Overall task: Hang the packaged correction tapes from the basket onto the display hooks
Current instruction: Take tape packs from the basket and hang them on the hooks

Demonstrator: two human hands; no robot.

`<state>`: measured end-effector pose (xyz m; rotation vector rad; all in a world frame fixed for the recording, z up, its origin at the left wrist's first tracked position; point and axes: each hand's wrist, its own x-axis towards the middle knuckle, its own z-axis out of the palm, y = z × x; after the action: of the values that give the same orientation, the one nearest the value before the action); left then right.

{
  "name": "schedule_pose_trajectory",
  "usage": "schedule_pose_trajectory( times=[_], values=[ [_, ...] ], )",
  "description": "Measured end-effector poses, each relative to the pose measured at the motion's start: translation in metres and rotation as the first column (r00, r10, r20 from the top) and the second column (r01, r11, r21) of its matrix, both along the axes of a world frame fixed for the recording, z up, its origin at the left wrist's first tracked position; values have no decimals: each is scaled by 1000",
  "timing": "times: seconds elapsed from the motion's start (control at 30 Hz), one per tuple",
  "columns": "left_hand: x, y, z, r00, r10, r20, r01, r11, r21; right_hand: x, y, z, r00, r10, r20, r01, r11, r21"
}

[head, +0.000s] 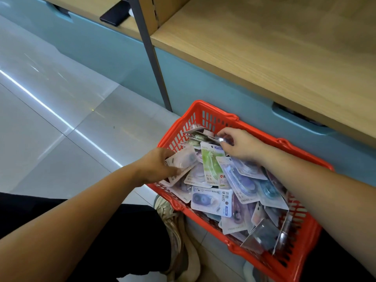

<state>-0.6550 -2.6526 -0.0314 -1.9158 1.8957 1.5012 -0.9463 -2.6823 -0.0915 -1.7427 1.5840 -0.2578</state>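
Observation:
A red plastic basket (205, 110) stands on the floor, filled with several packaged correction tapes (211, 198) in blister cards. My left hand (156, 165) grips a small stack of pale pink-purple packs (183, 161) at the basket's left edge. My right hand (240, 143) reaches into the far part of the basket and pinches a clear-fronted pack (218, 139) among the pile. A green pack (211, 163) lies between both hands. No display hooks are in view.
A wooden shelf board (274, 47) on a teal cabinet base (203, 84) runs behind the basket, with a grey metal upright (154, 58). Glossy floor tiles (50, 98) spread to the left. My knee and a beige shoe (175, 231) sit beside the basket's near corner.

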Motion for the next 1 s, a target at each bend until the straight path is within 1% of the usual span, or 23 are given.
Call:
schedule_pose_trajectory(
  times=[0.07,0.1,0.13,0.2,0.27,0.3,0.37,0.43,0.47,0.53,0.57,0.63,0.7,0.8,0.9,0.97,1.0],
  values=[
    [-3,1,9,992,-56,-116,64,996,69,-3,0,10,998,-29,54,32,998,-52],
    [-8,4,11,985,-104,-138,116,990,82,-4,1,16,995,-40,92,46,997,-63],
    [-13,7,10,978,-163,-130,175,981,88,-5,3,21,990,-46,133,55,997,-60],
    [-26,16,4,950,-308,-50,311,948,71,-8,10,33,981,-17,191,23,999,-26],
    [-36,23,-4,900,-431,74,432,902,0,-12,20,41,984,51,173,-55,998,20],
    [-39,25,-7,889,-448,99,452,892,-22,-16,26,40,986,86,144,-93,995,43],
    [-38,26,-9,902,-427,59,427,904,4,-23,41,35,984,156,82,-161,985,63],
    [-37,26,-10,917,-399,20,398,917,29,-26,55,27,984,167,60,-170,984,51],
    [-38,26,-12,916,-399,32,399,917,-4,-27,59,23,986,141,90,-145,989,38],
    [-37,23,-13,904,-410,118,423,898,-117,-25,60,22,983,53,173,-58,998,21],
    [-34,19,-10,903,-407,139,425,894,-143,-24,57,22,980,2,197,-6,1000,16],
    [-25,9,-3,911,-397,111,409,904,-127,-22,52,22,974,-82,212,79,997,24],
    [-14,1,1,908,-412,75,418,902,-112,-21,48,18,970,-124,207,112,991,67],
    [-17,5,-4,894,-447,24,447,888,-109,-22,45,11,984,-129,124,109,982,157],
    [-31,18,-23,883,-469,-26,466,882,-68,-26,41,15,974,-144,178,82,945,315],
    [-38,20,-31,874,-483,-43,480,875,-71,-30,37,10,970,-154,188,80,933,352],
    [-39,19,-32,877,-479,-49,475,877,-64,-31,36,8,967,-168,191,95,934,343]
  ],
)
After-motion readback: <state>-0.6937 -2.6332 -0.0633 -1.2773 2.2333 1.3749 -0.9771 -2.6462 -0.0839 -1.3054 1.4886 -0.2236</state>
